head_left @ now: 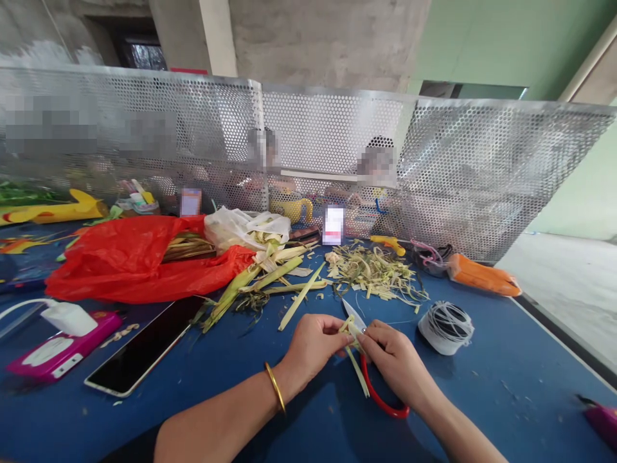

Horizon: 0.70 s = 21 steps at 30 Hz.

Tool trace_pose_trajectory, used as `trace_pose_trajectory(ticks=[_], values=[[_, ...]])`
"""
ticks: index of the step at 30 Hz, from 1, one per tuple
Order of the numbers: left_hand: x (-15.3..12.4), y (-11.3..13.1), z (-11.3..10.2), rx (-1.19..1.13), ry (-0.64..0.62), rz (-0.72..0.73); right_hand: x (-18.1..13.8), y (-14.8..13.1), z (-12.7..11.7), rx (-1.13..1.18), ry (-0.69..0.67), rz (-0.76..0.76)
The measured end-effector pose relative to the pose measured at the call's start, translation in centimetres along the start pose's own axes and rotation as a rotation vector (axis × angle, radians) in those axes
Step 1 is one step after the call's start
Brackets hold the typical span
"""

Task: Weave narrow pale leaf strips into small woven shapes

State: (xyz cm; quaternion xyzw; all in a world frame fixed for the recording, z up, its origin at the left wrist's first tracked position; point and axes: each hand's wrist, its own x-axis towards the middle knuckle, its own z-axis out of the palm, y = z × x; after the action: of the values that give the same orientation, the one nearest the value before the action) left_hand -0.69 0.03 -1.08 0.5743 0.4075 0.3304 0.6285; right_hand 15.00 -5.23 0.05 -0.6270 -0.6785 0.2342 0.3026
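One long screen of perforated silvery metal [332, 128] stood across the far side of the broad blue tabletop [216, 386] before us. To our left lay a crumpled bright-red plastic bag [120, 251], and just beside it a loose bundle of yellow-green plant stalks [231, 299]. Right of those we saw a low heap of pale, curled plant shavings [373, 270]. A flat, black-screened phone [144, 344] lay nearer us on the left. Our left hand [315, 341] was nearly closed, thumb pressed toward forefinger; our right hand [393, 354] was curled in a similar pinch close by. Steel scissors with red loop handles [380, 404] slanted beneath the right hand, but we could not tell whether its hidden fingers gripped them. Near that hand sat a rounded spool of grey-white thread [446, 328]. Smallest, a thin pale-green plant strip [355, 329] was pinched between both hands, on our side of the shavings.
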Motion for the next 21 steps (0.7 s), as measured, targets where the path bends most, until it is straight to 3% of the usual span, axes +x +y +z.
trace_pose_trajectory(ticks=[12,21], values=[[-0.26,0.38,0.22,-0.001,0.019,-0.008,0.31,0.42,0.25,-0.005,0.016,0.041],[-0.34,-0.09,-0.15,0.216,-0.068,0.09,0.04,0.29,0.45,0.059,-0.019,0.066]])
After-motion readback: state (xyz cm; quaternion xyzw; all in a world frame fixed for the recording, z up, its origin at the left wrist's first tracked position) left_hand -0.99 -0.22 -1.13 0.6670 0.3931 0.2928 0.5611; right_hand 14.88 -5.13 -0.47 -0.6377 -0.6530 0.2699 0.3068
